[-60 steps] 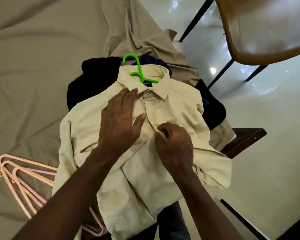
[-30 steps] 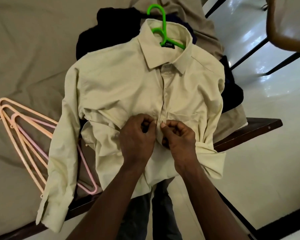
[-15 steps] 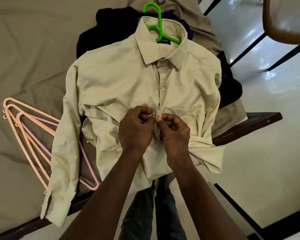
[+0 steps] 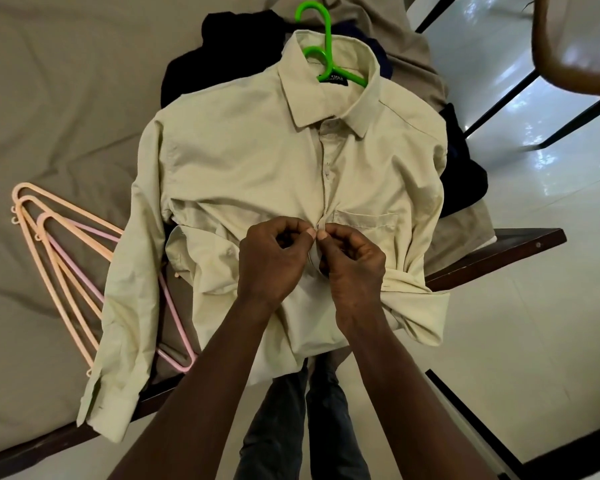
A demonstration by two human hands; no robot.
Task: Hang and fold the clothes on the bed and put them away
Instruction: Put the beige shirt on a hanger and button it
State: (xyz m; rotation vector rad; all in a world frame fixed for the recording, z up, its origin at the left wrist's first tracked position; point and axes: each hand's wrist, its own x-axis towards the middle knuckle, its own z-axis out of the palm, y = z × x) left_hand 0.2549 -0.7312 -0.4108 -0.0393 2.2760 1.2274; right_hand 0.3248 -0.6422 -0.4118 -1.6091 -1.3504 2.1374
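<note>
Where the shirt lies: the cream button-up shirt [image 4: 243, 168] is spread front-up at the corner of the bed [image 4: 66, 98]. It lies over a heap of dark clothes [image 4: 222, 46] and a khaki garment [image 4: 406, 36], and its hem and one cuff hang past the dark wooden bed frame [image 4: 499, 259].
Green hanger [image 4: 327, 39]: tucked inside the collar, hook poking out above the neck.
Left hand [image 4: 271, 261]: fingers curled, thumb and forefinger pinching the shirt's front edge at chest-pocket height.
Right hand [image 4: 354, 265]: curled likewise, pinching the facing edge; the two thumbs nearly meet.
Buttons: whether the one under the hands is fastened, I can't tell.
Pink hangers [image 4: 73, 265]: a nested bunch on the sheet, partly under a sleeve.
Chair [image 4: 541, 46]: on the glossy floor [image 4: 534, 341] beyond the bed.
</note>
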